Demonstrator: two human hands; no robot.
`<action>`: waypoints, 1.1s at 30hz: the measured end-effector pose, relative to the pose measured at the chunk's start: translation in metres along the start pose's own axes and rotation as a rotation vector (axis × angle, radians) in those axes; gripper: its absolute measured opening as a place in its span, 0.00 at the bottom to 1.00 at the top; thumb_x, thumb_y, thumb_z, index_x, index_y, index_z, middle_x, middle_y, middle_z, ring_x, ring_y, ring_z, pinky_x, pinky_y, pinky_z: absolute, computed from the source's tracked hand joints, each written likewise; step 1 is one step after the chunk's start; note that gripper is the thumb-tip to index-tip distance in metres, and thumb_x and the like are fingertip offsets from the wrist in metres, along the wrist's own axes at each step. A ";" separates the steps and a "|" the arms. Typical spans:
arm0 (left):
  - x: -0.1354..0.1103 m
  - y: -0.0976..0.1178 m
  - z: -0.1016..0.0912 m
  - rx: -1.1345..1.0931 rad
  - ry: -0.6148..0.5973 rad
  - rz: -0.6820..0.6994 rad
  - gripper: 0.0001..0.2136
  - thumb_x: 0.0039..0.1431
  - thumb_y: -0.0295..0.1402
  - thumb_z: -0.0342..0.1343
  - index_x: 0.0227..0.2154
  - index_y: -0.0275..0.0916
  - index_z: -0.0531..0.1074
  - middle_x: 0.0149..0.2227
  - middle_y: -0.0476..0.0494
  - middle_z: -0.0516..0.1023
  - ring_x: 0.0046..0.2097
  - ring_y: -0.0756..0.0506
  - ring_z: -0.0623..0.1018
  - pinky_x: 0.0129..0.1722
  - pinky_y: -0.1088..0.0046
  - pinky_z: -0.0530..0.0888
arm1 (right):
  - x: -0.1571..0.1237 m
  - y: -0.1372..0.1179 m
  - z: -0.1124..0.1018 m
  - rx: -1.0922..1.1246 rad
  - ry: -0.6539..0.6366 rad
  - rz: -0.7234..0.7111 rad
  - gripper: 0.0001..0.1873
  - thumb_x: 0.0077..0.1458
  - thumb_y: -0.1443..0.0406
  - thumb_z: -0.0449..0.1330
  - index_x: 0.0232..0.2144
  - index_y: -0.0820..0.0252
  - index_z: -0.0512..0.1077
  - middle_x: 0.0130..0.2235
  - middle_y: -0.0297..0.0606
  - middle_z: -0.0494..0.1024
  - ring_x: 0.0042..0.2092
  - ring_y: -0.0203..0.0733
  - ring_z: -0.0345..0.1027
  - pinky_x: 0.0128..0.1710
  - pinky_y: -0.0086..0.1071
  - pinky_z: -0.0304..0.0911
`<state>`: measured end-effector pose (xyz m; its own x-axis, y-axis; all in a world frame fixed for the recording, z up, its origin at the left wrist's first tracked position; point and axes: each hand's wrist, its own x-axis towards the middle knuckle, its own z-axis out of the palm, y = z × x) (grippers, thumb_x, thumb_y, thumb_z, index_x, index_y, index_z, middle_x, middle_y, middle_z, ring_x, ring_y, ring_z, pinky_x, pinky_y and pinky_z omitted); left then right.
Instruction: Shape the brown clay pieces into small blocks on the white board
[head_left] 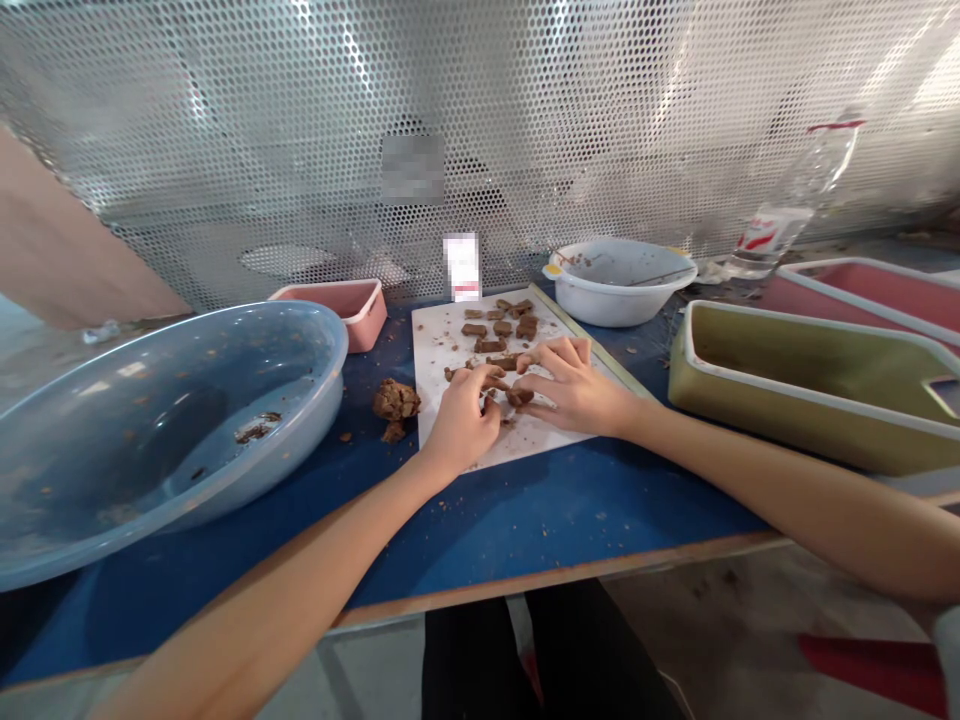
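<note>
Both of my hands work over a white board (442, 345) on a blue table. My left hand (461, 418) is curled, its fingertips pinching a brown clay piece (493, 382). Beside it my right hand (571, 385) has its fingers bent down onto another brown clay piece (519, 397). Several small shaped brown pieces (501, 327) lie in rows at the far end of the board. A rough lump of brown clay (396, 400) sits on the table just left of the board.
A large blue basin (150, 420) fills the left side. Behind stand a pink tub (341, 303), a white bowl (619, 285) and a plastic bottle (787, 205). A yellow-green tray (795, 385) and a pink tray (877, 295) lie right. Perforated metal walls the back.
</note>
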<state>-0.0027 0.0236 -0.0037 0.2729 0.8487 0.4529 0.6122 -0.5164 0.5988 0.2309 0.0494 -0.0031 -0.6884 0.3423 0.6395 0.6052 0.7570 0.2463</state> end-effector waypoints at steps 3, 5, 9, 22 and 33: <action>0.000 -0.001 0.000 0.017 0.003 0.003 0.22 0.58 0.15 0.55 0.53 0.40 0.75 0.48 0.40 0.79 0.50 0.39 0.82 0.54 0.58 0.80 | 0.000 0.000 0.000 0.012 -0.007 0.000 0.08 0.71 0.57 0.63 0.46 0.52 0.79 0.55 0.43 0.76 0.56 0.53 0.62 0.52 0.46 0.51; 0.001 -0.002 0.001 0.016 0.002 0.005 0.23 0.58 0.15 0.55 0.53 0.41 0.75 0.47 0.40 0.78 0.48 0.40 0.82 0.53 0.59 0.80 | -0.001 0.000 -0.001 0.018 -0.011 0.004 0.09 0.71 0.57 0.63 0.46 0.52 0.79 0.55 0.43 0.76 0.56 0.54 0.62 0.52 0.46 0.51; 0.000 -0.004 0.003 0.005 0.002 0.015 0.23 0.58 0.15 0.55 0.53 0.41 0.74 0.46 0.41 0.78 0.47 0.41 0.81 0.51 0.59 0.80 | -0.001 0.000 -0.002 0.032 -0.024 0.001 0.09 0.72 0.57 0.63 0.47 0.52 0.80 0.56 0.44 0.76 0.57 0.54 0.62 0.52 0.46 0.51; -0.001 -0.003 0.003 0.006 -0.010 0.006 0.22 0.59 0.15 0.55 0.53 0.42 0.75 0.46 0.41 0.78 0.47 0.41 0.82 0.53 0.58 0.80 | -0.001 0.001 -0.005 0.032 -0.061 -0.028 0.11 0.71 0.56 0.63 0.49 0.53 0.78 0.56 0.46 0.75 0.57 0.55 0.61 0.52 0.47 0.52; 0.008 0.001 -0.027 0.483 -0.234 0.266 0.08 0.69 0.31 0.56 0.46 0.36 0.78 0.38 0.35 0.79 0.50 0.32 0.79 0.53 0.51 0.78 | -0.003 -0.001 -0.013 0.113 -0.020 0.085 0.11 0.69 0.59 0.60 0.50 0.55 0.76 0.55 0.46 0.75 0.55 0.56 0.62 0.52 0.49 0.54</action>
<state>-0.0199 0.0272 0.0185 0.5861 0.7279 0.3559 0.7531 -0.6514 0.0920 0.2375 0.0408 0.0044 -0.6453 0.4177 0.6396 0.6131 0.7827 0.1074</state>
